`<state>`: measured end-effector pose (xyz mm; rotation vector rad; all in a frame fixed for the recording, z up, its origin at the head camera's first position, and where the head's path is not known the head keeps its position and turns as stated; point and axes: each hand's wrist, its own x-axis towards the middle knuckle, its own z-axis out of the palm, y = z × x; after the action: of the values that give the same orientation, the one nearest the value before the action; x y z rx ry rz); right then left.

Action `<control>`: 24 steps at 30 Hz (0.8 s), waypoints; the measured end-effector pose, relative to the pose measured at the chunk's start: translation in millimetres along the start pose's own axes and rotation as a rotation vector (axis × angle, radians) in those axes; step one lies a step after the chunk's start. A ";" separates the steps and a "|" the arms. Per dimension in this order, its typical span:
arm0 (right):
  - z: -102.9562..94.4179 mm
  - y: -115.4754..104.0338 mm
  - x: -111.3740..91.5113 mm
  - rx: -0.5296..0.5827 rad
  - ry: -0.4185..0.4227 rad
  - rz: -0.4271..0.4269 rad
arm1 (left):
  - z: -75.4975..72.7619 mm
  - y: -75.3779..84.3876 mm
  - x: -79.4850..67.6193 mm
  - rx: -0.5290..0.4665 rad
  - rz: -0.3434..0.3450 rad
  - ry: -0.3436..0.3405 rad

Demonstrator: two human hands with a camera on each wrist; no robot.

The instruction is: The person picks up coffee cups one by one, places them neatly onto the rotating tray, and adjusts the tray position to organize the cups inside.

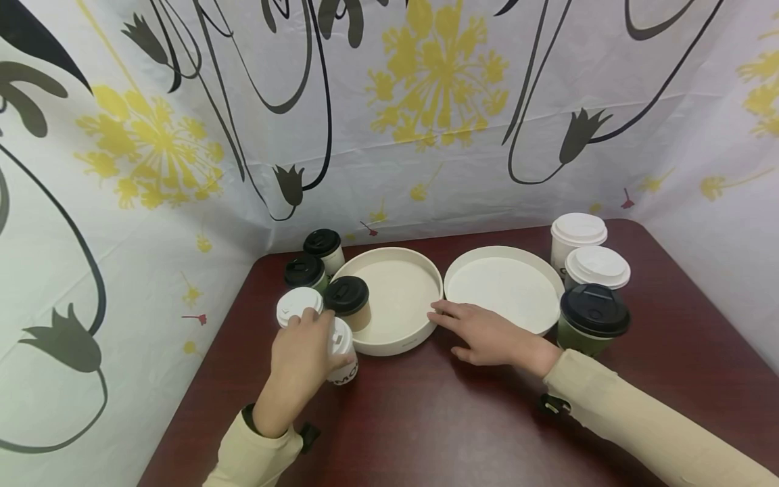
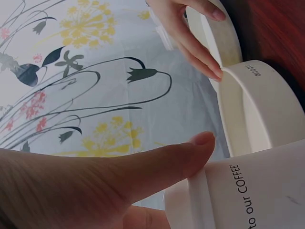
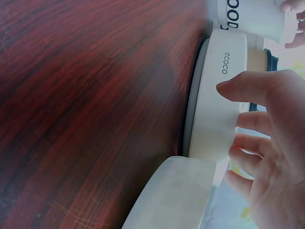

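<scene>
Head view: left hand [image 1: 301, 348] has thumb and fingers wrapped around a white-lidded paper cup [image 1: 343, 343], held just off the front-left edge of the left tray [image 1: 389, 348]. Can't tell if the cup's base touches the table [image 1: 420, 426]. Left wrist view shows the thumb across the lid edge, "to our COFFEE" print on the cup wall.

Right hand [image 1: 487, 333] isn't grasping anything: fingers loosely extended, fingertips at the left tray's rim near where it meets the right tray [image 1: 505, 251]. Contact looks likely in the wrist views.

Left tray has a brown cup with black lid [image 1: 348, 303] standing inside, at its left side. Further left, on the table: white-lidded cup [image 1: 298, 304], green cup [image 1: 305, 272], black-lidded white cup [image 1: 325, 247]. Right of the right tray: two white-lidded cups [image 1: 598, 266] and a black-lidded green cup [image 1: 593, 318].
</scene>
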<state>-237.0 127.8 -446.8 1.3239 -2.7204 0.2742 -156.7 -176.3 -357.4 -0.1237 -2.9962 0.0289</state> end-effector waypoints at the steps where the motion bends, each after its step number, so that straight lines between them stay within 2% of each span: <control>1: -0.2 -0.1 0.1 -0.002 0.000 -0.001 | -1.5 0.7 -0.1 0.004 0.003 0.004; 18: -3.0 -2.5 0.8 -0.013 -0.003 -0.011 | -22.1 8.4 -0.4 0.044 0.036 0.074; 24: -3.3 -2.5 0.9 -0.011 0.001 -0.011 | -29.8 11.6 1.8 0.054 0.035 0.075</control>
<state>-235.6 126.3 -443.2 1.3351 -2.7085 0.2590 -153.2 -164.2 -327.9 -0.1674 -2.9150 0.1063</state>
